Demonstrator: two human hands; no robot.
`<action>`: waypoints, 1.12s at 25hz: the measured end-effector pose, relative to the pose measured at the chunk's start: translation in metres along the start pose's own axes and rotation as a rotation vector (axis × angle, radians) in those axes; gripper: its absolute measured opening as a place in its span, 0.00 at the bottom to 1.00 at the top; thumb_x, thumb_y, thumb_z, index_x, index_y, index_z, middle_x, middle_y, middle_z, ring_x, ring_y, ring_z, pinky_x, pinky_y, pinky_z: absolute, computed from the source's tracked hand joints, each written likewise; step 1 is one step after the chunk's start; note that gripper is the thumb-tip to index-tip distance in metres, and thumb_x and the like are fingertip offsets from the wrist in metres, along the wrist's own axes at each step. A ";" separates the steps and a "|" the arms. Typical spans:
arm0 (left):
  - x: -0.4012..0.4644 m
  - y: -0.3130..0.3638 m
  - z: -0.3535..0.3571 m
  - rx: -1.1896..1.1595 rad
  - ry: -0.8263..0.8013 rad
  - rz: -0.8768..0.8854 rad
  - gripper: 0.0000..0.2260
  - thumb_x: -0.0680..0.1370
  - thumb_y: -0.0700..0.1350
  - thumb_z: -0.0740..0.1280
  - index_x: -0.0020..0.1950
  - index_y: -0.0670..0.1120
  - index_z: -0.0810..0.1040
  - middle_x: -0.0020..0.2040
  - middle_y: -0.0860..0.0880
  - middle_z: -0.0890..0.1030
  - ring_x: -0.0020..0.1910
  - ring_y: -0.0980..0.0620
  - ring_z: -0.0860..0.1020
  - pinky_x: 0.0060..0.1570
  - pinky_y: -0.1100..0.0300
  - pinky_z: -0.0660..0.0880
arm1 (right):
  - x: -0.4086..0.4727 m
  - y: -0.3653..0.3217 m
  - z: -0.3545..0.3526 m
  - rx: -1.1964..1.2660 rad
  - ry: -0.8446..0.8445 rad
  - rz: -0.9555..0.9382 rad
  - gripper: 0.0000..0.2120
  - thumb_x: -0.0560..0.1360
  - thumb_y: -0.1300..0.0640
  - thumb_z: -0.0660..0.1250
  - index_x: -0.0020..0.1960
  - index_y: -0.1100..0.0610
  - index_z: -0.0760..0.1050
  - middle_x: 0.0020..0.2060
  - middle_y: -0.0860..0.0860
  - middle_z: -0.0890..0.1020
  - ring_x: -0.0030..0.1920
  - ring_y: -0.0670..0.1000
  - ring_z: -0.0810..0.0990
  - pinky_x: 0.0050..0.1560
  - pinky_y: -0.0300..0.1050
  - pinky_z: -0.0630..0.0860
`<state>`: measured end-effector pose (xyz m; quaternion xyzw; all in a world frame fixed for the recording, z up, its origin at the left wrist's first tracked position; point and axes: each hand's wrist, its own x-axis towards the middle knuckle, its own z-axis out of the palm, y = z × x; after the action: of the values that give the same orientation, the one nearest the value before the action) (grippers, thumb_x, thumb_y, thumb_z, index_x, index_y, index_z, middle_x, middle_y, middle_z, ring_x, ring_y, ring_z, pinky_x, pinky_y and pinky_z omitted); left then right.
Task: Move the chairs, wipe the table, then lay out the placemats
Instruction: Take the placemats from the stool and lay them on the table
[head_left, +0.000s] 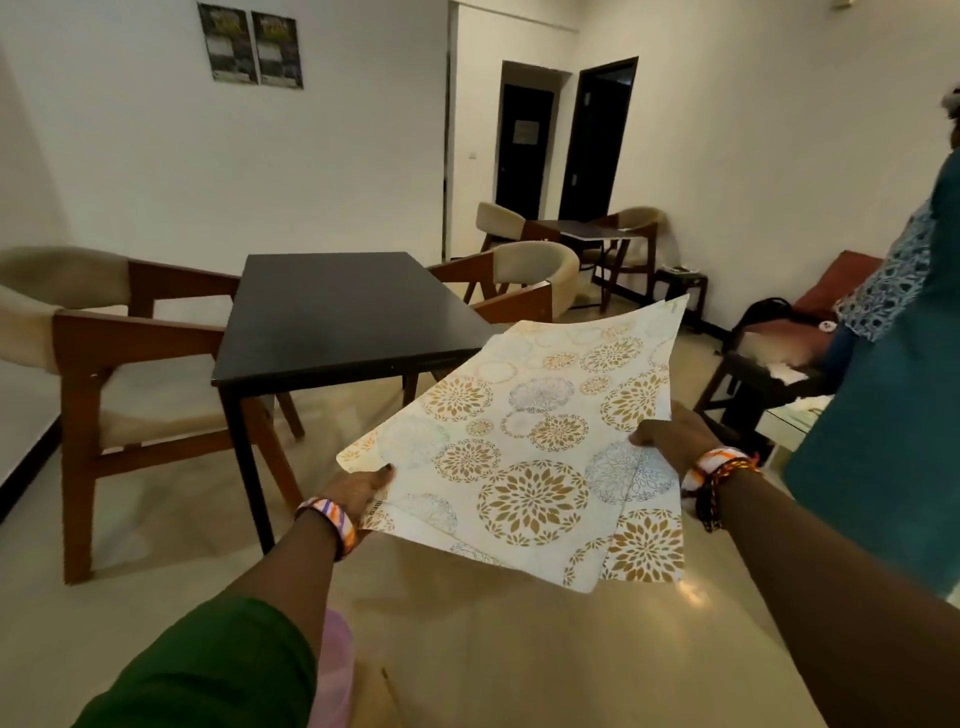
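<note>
I hold a stack of white placemats (524, 447) printed with gold and grey flower circles, in the air over the floor, just in front of the black table (332, 306). My left hand (358, 493) grips the stack's near left edge. My right hand (675, 436) grips its right edge. The table top is bare. A wooden chair with beige cushions (109, 364) stands pulled back at the table's left. Another such chair (524, 280) stands off the table's far right corner.
A person in a teal garment (893, 415) stands close at the right. Behind the person are a dark side table (763, 379) and a red seat with a black bag (769, 317). A second table with chairs (582, 228) stands by the far doors.
</note>
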<state>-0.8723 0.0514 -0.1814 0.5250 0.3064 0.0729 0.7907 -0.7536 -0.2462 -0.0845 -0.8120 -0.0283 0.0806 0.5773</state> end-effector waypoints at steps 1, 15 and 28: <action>0.011 0.005 0.015 0.021 0.031 0.021 0.13 0.79 0.39 0.63 0.63 0.38 0.72 0.41 0.44 0.80 0.32 0.46 0.80 0.32 0.57 0.77 | 0.022 -0.004 -0.007 -0.002 -0.029 -0.004 0.19 0.73 0.69 0.64 0.64 0.64 0.72 0.61 0.61 0.77 0.60 0.63 0.75 0.63 0.56 0.71; 0.194 0.106 0.032 0.091 0.614 0.232 0.21 0.78 0.41 0.65 0.70 0.39 0.68 0.65 0.42 0.74 0.54 0.39 0.77 0.47 0.53 0.74 | 0.323 -0.068 0.130 -0.336 -0.440 -0.139 0.20 0.74 0.59 0.69 0.65 0.61 0.73 0.59 0.61 0.80 0.57 0.62 0.79 0.53 0.51 0.79; 0.377 0.211 -0.038 0.114 0.793 -0.007 0.22 0.75 0.41 0.69 0.66 0.36 0.69 0.63 0.38 0.76 0.45 0.44 0.76 0.47 0.56 0.73 | 0.538 -0.105 0.342 -0.354 -0.651 -0.161 0.18 0.79 0.62 0.62 0.68 0.63 0.67 0.67 0.58 0.73 0.66 0.59 0.71 0.62 0.48 0.69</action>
<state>-0.5480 0.3386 -0.1607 0.4980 0.5933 0.2501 0.5809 -0.2744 0.1831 -0.1478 -0.8262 -0.2877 0.2827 0.3933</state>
